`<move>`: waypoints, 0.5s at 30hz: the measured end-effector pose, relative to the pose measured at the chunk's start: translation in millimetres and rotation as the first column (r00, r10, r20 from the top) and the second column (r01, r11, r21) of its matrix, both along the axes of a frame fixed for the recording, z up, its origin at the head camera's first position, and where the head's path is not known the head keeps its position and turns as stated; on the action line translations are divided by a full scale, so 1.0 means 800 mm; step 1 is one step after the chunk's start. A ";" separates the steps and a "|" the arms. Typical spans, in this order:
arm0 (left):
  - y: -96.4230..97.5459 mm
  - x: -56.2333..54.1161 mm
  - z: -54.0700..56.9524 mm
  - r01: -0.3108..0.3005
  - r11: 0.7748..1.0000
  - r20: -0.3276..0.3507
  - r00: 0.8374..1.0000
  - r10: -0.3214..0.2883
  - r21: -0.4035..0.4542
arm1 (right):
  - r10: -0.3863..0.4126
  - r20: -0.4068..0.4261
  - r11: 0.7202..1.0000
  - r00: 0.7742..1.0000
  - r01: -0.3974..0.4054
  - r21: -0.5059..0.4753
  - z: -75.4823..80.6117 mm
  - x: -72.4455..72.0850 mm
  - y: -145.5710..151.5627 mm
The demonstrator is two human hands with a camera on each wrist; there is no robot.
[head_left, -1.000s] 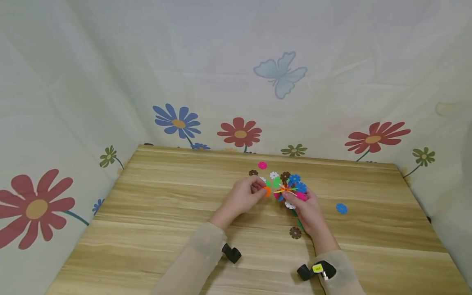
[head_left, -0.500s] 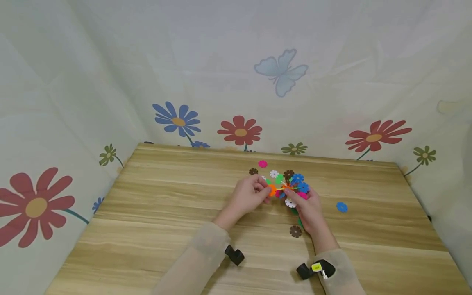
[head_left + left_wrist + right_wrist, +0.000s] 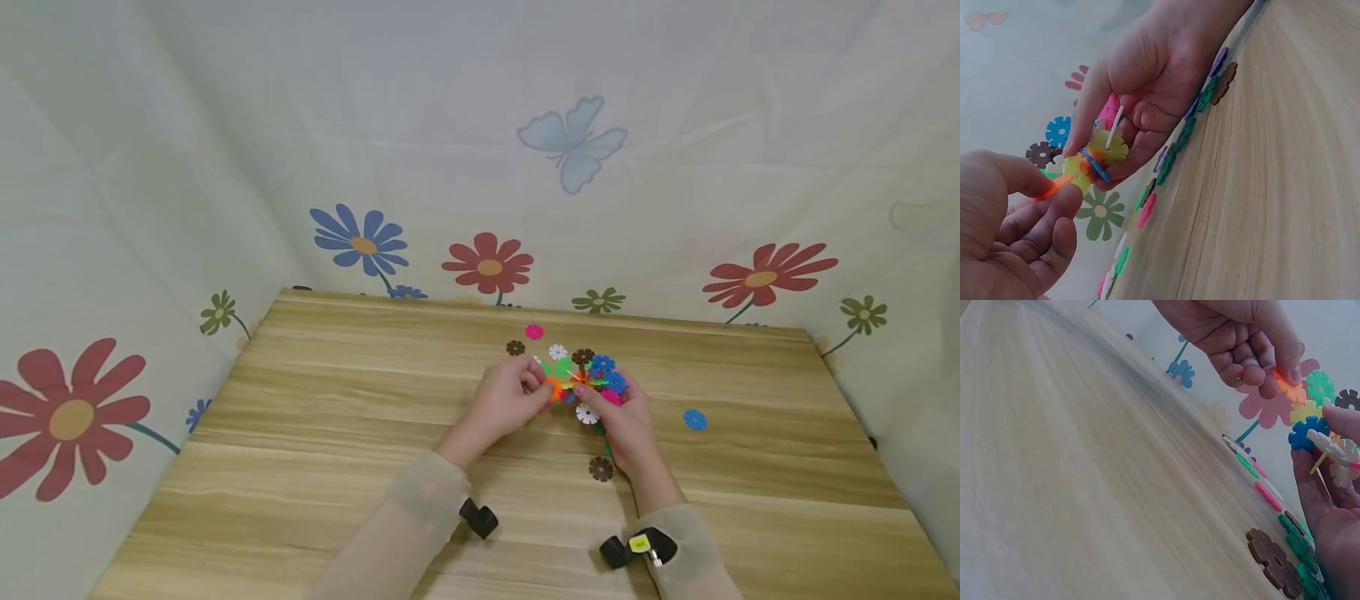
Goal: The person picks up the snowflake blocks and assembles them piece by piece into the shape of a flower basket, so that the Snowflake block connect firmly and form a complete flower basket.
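Two hands meet over the wood-grained tabletop (image 3: 337,400), working on a cluster of flower-shaped discs (image 3: 1307,432). The cluster sits in the right hand (image 3: 628,427), whose thumb and fingers are curled round it, and it is raised off the surface. Its pieces are thin and flat with notched, petal-like rims, set at differing angles so that some face the wrist cameras and others show only an edge. Yellow, blue, white, orange, brown, green and pink all appear in it. The left hand (image 3: 504,398) pinches an orange disc (image 3: 1290,387) between thumb and fingertip, its other fingers loosely bent. That disc is right at the cluster's yellow part; whether it is slotted in cannot be told. Loose on the tabletop lie a blue disc (image 3: 695,419), well to the right, and a pink disc (image 3: 534,332) beyond the hands.
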State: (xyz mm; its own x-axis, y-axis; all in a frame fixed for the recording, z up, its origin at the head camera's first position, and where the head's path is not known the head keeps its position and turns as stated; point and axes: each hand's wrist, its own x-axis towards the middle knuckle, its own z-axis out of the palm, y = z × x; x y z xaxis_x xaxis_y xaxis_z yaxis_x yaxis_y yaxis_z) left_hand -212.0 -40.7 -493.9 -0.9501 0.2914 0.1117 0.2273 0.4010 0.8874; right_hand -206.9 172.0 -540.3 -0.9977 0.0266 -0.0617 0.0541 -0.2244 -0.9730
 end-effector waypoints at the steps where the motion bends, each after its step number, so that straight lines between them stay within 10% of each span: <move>1: -0.001 0.000 0.000 0.005 1.000 -0.003 1.000 -0.005 0.000 | 0.001 0.002 1.000 1.000 -0.001 0.000 0.000 0.000 0.000; 15: 0.007 0.006 -0.002 0.007 0.999 -0.080 0.997 -0.010 -0.031 | 0.007 -0.008 0.997 1.000 -0.006 0.076 0.002 0.003 -0.002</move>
State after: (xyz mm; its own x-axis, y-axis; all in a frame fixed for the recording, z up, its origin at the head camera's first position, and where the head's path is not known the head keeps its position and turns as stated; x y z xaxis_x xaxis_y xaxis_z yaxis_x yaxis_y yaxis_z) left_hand -207.5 -34.8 -495.3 -0.9360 0.3037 0.1780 0.3004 0.4256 0.8536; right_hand -204.2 170.3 -539.0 -0.9984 0.0246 -0.0518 0.0476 -0.1497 -0.9876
